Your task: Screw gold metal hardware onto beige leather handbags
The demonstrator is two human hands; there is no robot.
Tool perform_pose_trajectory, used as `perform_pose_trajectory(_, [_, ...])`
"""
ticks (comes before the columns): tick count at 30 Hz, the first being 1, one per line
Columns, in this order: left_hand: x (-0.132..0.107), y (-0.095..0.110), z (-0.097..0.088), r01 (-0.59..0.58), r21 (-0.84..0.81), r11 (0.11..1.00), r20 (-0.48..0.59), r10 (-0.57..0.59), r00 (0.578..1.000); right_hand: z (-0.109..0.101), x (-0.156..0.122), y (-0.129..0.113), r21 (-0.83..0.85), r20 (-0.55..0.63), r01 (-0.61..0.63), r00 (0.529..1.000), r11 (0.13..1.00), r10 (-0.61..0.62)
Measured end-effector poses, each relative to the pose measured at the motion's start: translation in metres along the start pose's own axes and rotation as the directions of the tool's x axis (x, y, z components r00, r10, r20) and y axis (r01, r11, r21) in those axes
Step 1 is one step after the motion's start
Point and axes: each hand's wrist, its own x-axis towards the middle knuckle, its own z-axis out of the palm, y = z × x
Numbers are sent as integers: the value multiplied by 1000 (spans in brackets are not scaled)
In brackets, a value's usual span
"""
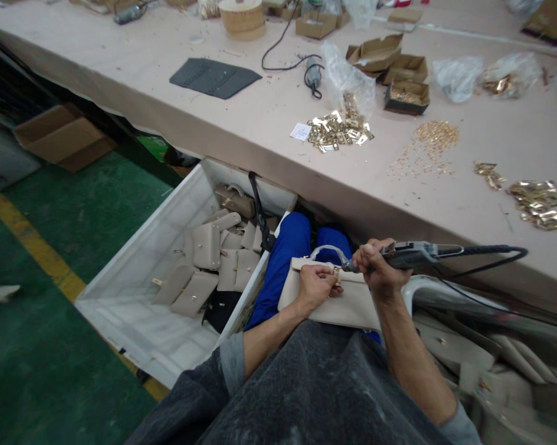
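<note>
A beige handbag (347,306) with a top handle lies across my lap. My right hand (375,267) is wrapped round an electric screwdriver (410,252), its cord running off to the right. The tool's tip points left and meets gold hardware (336,272) near the bag's top edge. Fingers of my left hand (316,285) are closed at that same metal piece, pressing or pinching it against the bag. Any screw under the tip is too small to make out.
A white bin (134,247) of handbags stands at my left; more bags (486,371) fill a container at my right. On the table (269,130) lie gold plates (338,131), small screws (436,133), gold fittings (538,201), cardboard boxes (407,97) and a dark mat (213,77).
</note>
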Motion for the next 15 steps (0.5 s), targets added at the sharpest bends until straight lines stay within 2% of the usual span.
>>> perform_pose_trajectory(4, [-1,-1,0,-12,-7,1000,7,13,1000,0,0,0,10,110,-64,992,998,62])
perform_pose_trajectory(7, [-1,0,-1,-21,-5,1000,14,21,1000,1,1,-1,2,145,-98,985,995,97])
perform_pose_trajectory(15, [1,-2,-2,-1,-42,999,26,2,1000,-1,1,4,31,50,-95,994,995,94])
